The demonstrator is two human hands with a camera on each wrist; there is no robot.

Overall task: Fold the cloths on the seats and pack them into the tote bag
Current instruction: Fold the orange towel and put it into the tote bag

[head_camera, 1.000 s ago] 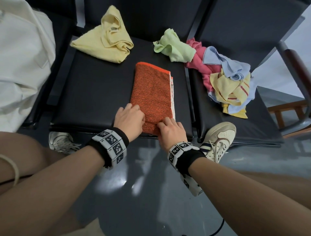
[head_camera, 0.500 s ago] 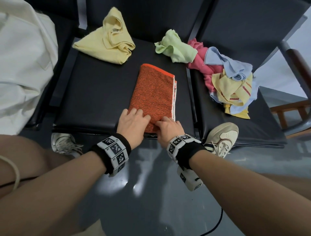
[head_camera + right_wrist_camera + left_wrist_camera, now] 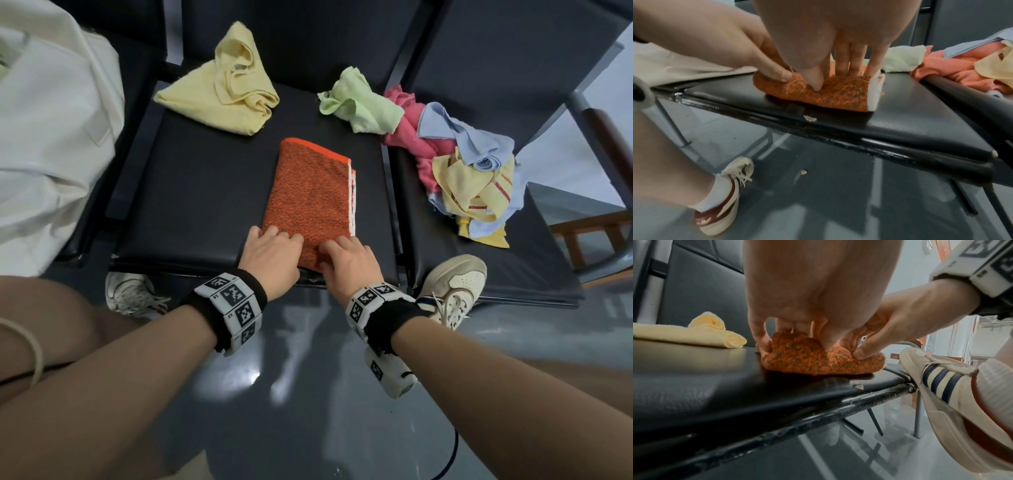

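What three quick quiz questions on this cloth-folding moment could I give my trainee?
1. True or false: both hands pinch the near end of the orange cloth.
2. Which cloth lies alone at the back left of the middle seat? A pale yellow, B pink, C blue.
3. Fill in: the light green cloth touches the ____ cloth beside it.

Key: 1 true, left hand and right hand; 2 A, the pale yellow cloth; 3 pink.

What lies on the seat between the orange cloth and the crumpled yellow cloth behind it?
Nothing: in the head view only bare black seat separates the orange cloth from the yellow cloth.
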